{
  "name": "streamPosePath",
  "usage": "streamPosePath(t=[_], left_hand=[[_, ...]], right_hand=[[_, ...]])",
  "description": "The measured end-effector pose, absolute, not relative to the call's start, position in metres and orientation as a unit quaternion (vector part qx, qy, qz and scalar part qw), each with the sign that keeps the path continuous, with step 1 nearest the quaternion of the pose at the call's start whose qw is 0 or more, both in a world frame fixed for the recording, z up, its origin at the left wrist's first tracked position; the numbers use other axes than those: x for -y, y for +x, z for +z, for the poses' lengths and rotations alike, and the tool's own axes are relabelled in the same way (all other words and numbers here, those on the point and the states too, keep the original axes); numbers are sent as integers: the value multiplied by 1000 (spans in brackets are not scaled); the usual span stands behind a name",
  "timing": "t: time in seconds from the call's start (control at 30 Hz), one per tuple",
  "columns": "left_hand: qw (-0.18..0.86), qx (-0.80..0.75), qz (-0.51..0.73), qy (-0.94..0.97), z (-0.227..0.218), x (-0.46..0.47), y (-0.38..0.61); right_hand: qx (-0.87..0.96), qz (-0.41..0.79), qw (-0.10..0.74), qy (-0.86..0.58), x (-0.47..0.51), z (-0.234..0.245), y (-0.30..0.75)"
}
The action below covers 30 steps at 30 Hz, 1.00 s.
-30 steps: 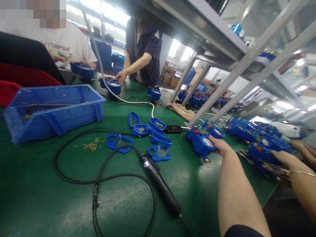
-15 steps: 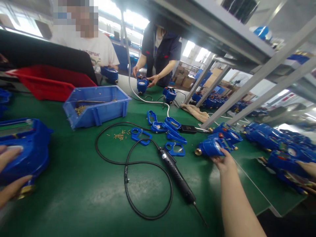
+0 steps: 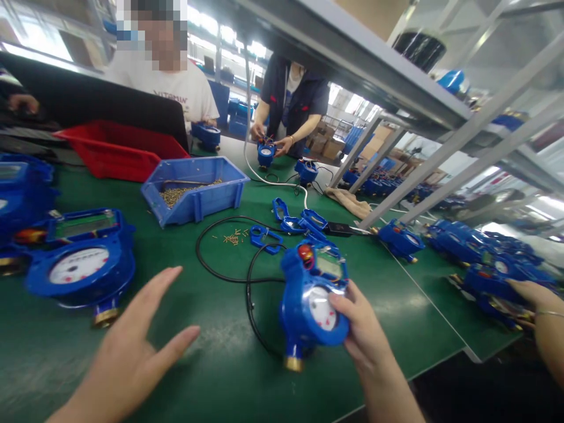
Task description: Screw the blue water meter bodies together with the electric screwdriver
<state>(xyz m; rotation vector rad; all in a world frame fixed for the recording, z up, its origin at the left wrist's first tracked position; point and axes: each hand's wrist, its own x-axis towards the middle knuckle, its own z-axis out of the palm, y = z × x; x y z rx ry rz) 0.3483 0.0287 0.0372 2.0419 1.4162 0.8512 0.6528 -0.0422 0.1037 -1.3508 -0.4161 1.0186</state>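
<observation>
My right hand [image 3: 359,320] grips a blue water meter [image 3: 295,299] and holds it tilted above the bench. Its white dial, small display, red part and brass end show, and its cover is off. My left hand [image 3: 132,346] hangs over the bench, fingers spread, with nothing in it. Just beyond that hand another blue water meter [image 3: 83,267] sits at the left, its display board bare. Behind the lifted meter, a black cable [image 3: 200,252] loops across the bench; the screwdriver it runs to is hidden.
Loose brass screws [image 3: 233,238] lie near a blue cover frame [image 3: 264,239]. Behind stand a blue bin of screws [image 3: 220,197] and a red bin [image 3: 118,167]. More meters [image 3: 480,241] crowd the right, where a co-worker's hand [image 3: 535,294] reaches in. A metal shelf frame [image 3: 405,161] slants overhead.
My right hand has lifted the meter from the right side and brought it left, over the screwdriver. My left hand has let go of the left meter and moved right.
</observation>
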Motion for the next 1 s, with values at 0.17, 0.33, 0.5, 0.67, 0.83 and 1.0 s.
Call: streamPosePath(t=[0.17, 0.33, 0.5, 0.67, 0.83, 1.0], left_hand=[[482, -421, 330, 694, 42, -35, 369], [555, -427, 343, 626, 44, -45, 359], [563, -417, 349, 622, 45, -46, 353], [562, -424, 321, 634, 47, -49, 349], [441, -446, 337, 702, 41, -45, 347], [223, -393, 393, 801, 44, -40, 347]], right_hand=[[248, 586, 573, -517, 30, 68, 562], [285, 617, 532, -505, 24, 44, 523], [413, 605, 412, -543, 22, 55, 540], [570, 371, 265, -683, -34, 73, 598], [567, 189, 236, -766, -125, 53, 635], [583, 187, 172, -772, -168, 28, 637]])
